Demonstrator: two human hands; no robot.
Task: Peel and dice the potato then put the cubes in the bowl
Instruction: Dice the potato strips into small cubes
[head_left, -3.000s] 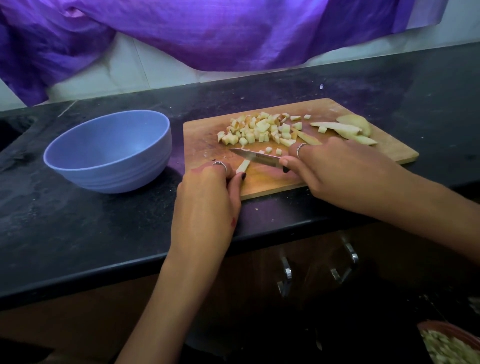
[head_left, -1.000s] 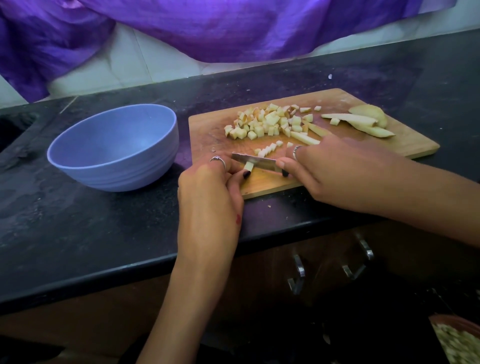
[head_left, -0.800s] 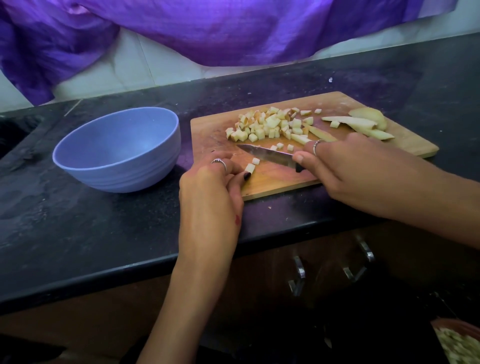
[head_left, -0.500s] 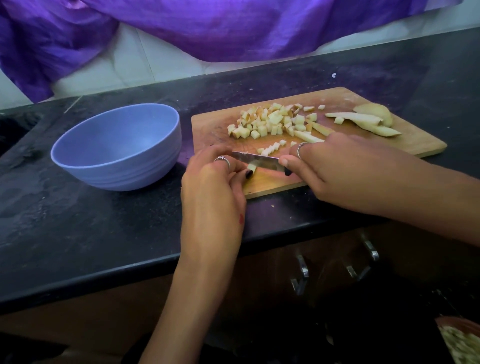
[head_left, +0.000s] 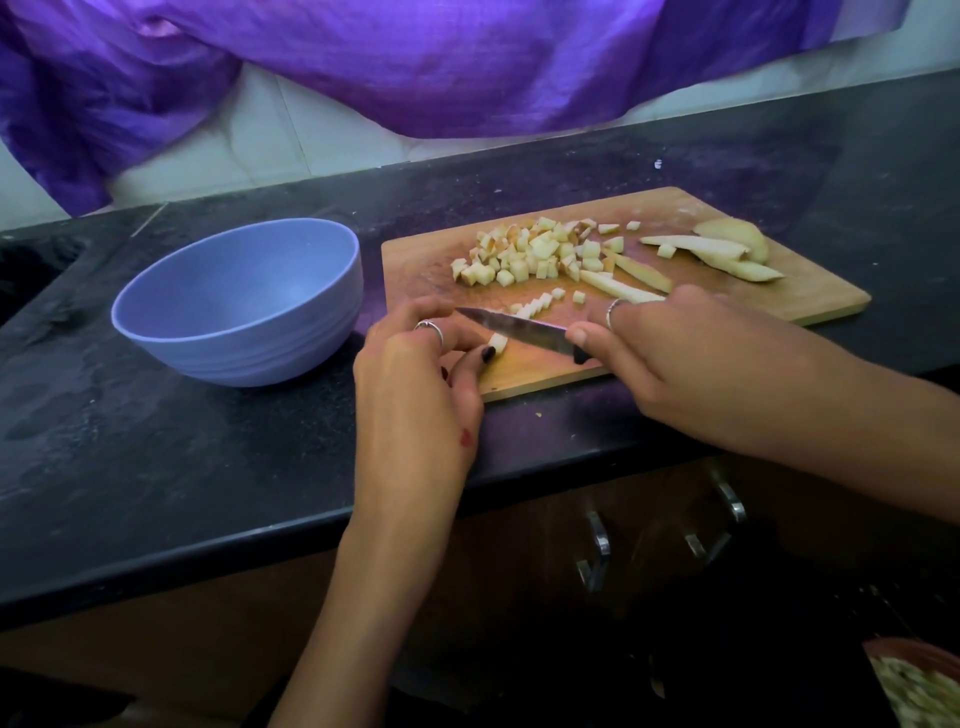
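A black stone countertop (head_left: 156, 457) spreads under and around the grip on the knife (head_left: 519, 328), dusted with pale flecks. Well beyond the grip, against a white tiled wall (head_left: 270, 140), a purple cloth (head_left: 415, 62) hangs in loose folds, its lowest edge near the counter's back. A small white speck (head_left: 658, 164) lies on the counter beyond the grip. Far left of it the counter drops into a dark recess (head_left: 31, 270). Below and nearer than the grip, two metal handles (head_left: 597, 551) sit on a dark cabinet front (head_left: 519, 597). Down to the right, a reddish container (head_left: 919, 675) holds pale, blurred scraps.
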